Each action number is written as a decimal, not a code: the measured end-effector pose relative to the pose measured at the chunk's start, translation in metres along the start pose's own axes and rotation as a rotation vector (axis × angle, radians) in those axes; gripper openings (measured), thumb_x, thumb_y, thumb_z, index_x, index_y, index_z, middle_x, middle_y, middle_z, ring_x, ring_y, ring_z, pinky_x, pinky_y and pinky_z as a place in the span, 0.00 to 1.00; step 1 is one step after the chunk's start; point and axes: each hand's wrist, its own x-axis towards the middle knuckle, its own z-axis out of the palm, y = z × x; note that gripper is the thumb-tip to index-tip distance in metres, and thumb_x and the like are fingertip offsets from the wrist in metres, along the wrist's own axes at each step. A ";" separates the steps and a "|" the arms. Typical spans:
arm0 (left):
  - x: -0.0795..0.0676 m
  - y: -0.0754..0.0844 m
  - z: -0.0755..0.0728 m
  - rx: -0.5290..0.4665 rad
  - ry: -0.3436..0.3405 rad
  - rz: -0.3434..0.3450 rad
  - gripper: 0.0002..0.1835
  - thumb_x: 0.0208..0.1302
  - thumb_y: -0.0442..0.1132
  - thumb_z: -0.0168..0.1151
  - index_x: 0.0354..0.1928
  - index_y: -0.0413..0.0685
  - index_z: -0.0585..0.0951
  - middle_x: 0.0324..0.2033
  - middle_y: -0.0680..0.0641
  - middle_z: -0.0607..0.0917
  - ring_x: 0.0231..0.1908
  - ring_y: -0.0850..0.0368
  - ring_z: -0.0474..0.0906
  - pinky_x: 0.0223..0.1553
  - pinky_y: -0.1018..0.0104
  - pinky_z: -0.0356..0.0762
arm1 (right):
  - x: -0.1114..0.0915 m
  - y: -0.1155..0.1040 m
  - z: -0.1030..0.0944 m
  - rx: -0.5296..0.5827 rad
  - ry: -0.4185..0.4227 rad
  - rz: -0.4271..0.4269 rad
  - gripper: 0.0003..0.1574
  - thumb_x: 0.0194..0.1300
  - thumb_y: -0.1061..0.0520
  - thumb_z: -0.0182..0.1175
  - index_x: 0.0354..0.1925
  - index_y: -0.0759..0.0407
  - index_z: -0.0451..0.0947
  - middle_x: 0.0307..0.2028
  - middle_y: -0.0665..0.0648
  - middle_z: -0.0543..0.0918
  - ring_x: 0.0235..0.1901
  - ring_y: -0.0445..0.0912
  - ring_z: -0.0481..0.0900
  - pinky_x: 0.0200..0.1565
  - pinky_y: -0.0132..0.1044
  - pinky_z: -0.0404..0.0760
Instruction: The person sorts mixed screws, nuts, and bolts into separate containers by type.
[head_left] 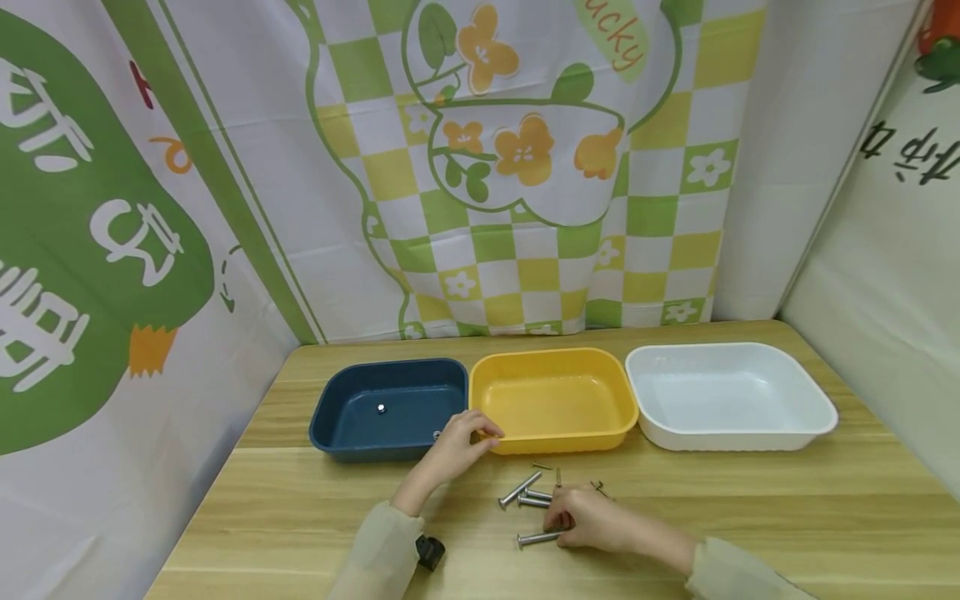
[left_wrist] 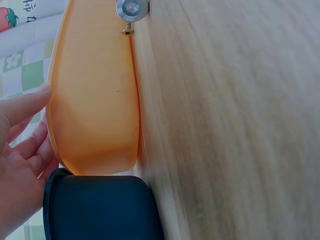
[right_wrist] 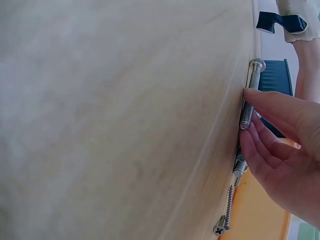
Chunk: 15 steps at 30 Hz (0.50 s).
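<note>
My right hand (head_left: 588, 518) is low over the table, thumb and fingers pinching the threaded end of a silver bolt (head_left: 536, 539) that lies nearest me. In the right wrist view the fingertips meet around that bolt (right_wrist: 254, 82), its round head pointing away from the palm. Just beyond the hand lie several more silver bolts (head_left: 519, 490) and a few small screws (head_left: 558, 477). My left hand (head_left: 453, 450) hovers at the front left corner of the yellow tray (head_left: 555, 442), fingers loosely bent and holding nothing; its thumb overlaps the tray's rim in the left wrist view.
Left of the yellow tray stands a dark blue tray (head_left: 360, 454) with small metal nuts (head_left: 381, 408) inside. A white tray (head_left: 738, 439) stands on the right. All three line the back of the wooden table (head_left: 300, 517), before a patterned cloth (head_left: 495, 275).
</note>
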 end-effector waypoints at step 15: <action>0.000 -0.001 -0.001 -0.011 -0.010 0.004 0.03 0.58 0.35 0.61 0.34 0.46 0.82 0.31 0.52 0.80 0.35 0.59 0.75 0.47 0.59 0.64 | -0.001 -0.004 0.001 0.012 -0.031 0.016 0.04 0.53 0.65 0.62 0.30 0.59 0.80 0.27 0.45 0.72 0.27 0.30 0.66 0.29 0.23 0.71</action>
